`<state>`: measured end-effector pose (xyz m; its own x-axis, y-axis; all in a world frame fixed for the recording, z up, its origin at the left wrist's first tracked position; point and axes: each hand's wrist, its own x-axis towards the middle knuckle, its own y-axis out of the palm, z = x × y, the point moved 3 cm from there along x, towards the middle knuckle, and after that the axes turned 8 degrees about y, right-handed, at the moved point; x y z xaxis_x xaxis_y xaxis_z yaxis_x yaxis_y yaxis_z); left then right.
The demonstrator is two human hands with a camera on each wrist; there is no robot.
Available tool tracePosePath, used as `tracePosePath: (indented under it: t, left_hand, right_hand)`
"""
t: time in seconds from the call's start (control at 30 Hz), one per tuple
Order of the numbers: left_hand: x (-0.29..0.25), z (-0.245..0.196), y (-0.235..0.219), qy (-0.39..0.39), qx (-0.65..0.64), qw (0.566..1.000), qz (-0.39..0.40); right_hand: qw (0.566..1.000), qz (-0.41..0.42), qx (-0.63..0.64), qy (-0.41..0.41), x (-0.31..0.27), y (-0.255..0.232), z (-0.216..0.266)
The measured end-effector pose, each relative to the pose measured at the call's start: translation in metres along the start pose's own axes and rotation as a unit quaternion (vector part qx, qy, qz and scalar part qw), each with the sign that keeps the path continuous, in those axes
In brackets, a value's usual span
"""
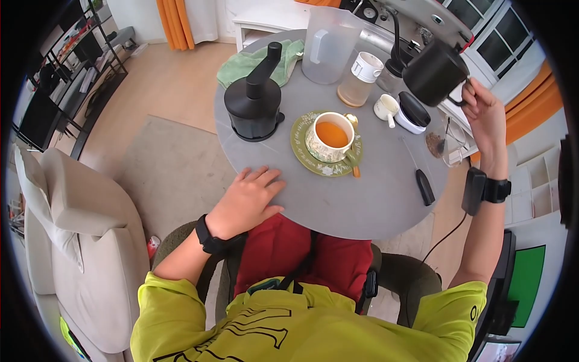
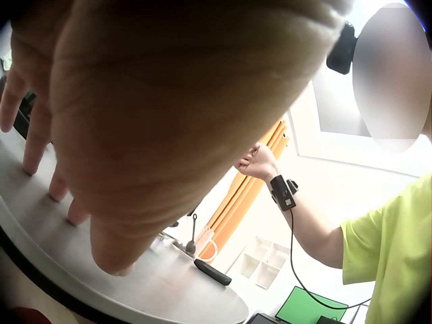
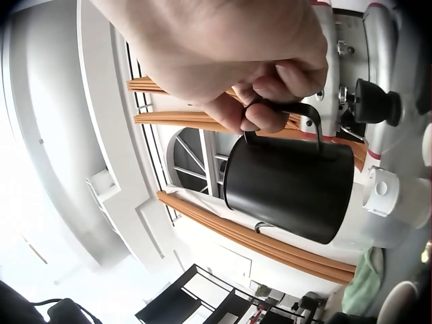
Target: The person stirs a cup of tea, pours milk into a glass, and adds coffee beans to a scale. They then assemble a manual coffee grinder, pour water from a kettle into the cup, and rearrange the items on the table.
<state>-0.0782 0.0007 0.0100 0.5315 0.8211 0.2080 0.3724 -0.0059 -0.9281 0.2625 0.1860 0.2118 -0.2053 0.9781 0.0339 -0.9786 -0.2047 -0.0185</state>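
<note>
My right hand is raised over the right side of the round table, fingers curled round the handle of a black metal milk pitcher. In the right wrist view the pitcher hangs below the fingers, its inside hidden. My left hand rests palm down on the table's near left edge, fingers spread. Beyond it stands a patterned cup of orange-brown drink on a green saucer, with a small brown stick at the saucer's edge. A frother wand with a black handle lies at the table's right.
A black cranked device stands at the table's left, before a green cloth. Farther back are a clear plastic jug, a white-banded glass vessel and a small white handled cup. A glass jar stands at the right edge.
</note>
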Motion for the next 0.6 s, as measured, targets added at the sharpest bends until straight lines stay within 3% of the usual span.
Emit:
tracePosePath:
  t: [0.13,0.27,0.37,0.6]
  left_hand:
    - [0.0,-0.001,0.002,-0.001,0.008,1.0,0.0]
    - [-0.001,-0.005,0.0,0.002,0.02,1.0,0.002]
    - [0.0,-0.008,-0.002,0.005,0.031,0.999,0.009]
    - [-0.004,-0.007,0.002,0.027,0.046,0.998,-0.016]
  right_hand:
    - [0.996,-0.064,-0.053,0.036,-0.024,-0.013,-0.017]
    - [0.99,-0.06,-0.118,0.055,-0.039,-0.014,-0.032]
    - [0.968,-0.038,-0.237,0.075,-0.048,-0.006,-0.036]
    - [0.957,-0.018,-0.285,0.038,-0.052,0.011,-0.043]
